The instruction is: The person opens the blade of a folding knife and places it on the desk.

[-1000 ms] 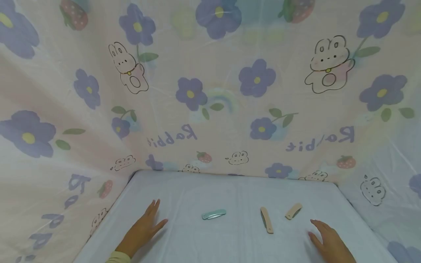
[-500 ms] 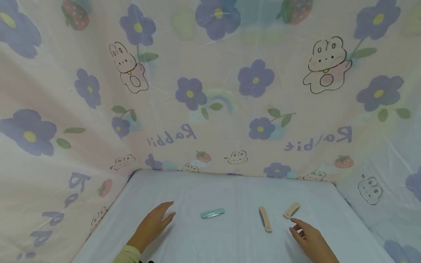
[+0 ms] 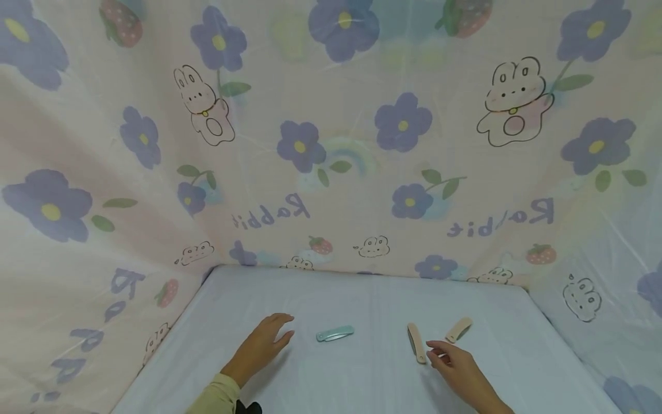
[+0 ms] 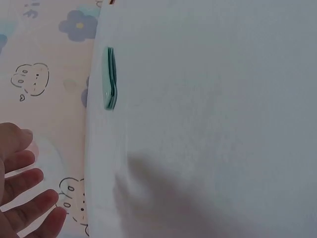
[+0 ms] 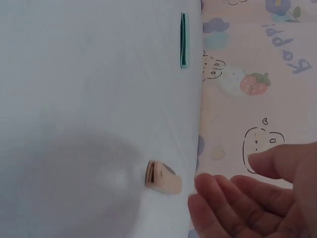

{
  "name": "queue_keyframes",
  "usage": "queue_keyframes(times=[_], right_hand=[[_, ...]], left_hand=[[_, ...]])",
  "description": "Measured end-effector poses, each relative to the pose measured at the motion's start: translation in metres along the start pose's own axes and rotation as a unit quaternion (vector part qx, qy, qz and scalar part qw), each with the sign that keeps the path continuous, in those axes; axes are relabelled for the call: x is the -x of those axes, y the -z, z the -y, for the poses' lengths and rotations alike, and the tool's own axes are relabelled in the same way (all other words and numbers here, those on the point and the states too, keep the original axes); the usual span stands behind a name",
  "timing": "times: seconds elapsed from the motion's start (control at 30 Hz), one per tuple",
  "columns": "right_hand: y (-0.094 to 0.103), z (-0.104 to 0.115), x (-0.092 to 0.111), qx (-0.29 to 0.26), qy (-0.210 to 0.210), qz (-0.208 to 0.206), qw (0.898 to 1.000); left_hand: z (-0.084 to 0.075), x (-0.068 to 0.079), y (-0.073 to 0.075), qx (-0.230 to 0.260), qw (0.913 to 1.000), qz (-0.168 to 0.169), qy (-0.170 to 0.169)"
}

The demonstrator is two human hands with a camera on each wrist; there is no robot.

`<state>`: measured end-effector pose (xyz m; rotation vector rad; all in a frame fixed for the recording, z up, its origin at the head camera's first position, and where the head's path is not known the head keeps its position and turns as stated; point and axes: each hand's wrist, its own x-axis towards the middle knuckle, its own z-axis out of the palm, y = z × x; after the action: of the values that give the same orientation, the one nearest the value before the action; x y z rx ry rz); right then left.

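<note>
A teal folding knife [image 3: 335,333], folded with a pale metal edge showing, lies on the white table [image 3: 362,299]. Right of it is a longer beige folding knife [image 3: 415,341]. A shorter beige folded piece [image 3: 458,330] lies farther right. My left hand [image 3: 262,345] hovers left of the teal knife with relaxed fingers and thumb apart, holding nothing. Loosely bent fingers of my right hand [image 3: 455,365] are right beside the lower end of the longer beige knife. In the right wrist view, a beige folded piece [image 5: 166,181] sits just beyond the fingertips.
Behind the table hangs a pale curtain [image 3: 351,190] printed with flowers and rabbits, and it also encloses both sides. A small dark object [image 3: 249,407] shows beside the left sleeve at the bottom edge.
My left hand has moved right, toward the teal knife. My right hand has moved left, from beside the shorter beige piece to the longer beige knife. The objects keep their places.
</note>
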<state>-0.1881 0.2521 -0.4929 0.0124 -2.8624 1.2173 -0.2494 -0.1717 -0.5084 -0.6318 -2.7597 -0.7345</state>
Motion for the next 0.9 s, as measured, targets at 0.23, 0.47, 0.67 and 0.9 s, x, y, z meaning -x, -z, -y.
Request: queue_keyframes(times=[0.23, 0.47, 0.67, 0.9], right_hand=[[-0.013, -0.002, -0.007, -0.050, 0.020, 0.014, 0.998], [-0.026, -0.002, -0.012, -0.128, 0.030, 0.049, 0.990], [-0.039, 0.006, -0.017, -0.159, 0.021, 0.065, 0.985], [-0.057, 0.012, -0.025, -0.167, 0.001, 0.088, 0.982]], left_hand=[[-0.010, -0.007, -0.008, -0.011, 0.9993, 0.007, -0.034], [-0.013, -0.014, -0.022, -0.006, 0.9990, 0.023, -0.038], [-0.018, -0.023, -0.033, -0.006, 0.9987, 0.035, -0.036], [-0.021, -0.031, -0.042, -0.006, 0.9980, 0.049, -0.039]])
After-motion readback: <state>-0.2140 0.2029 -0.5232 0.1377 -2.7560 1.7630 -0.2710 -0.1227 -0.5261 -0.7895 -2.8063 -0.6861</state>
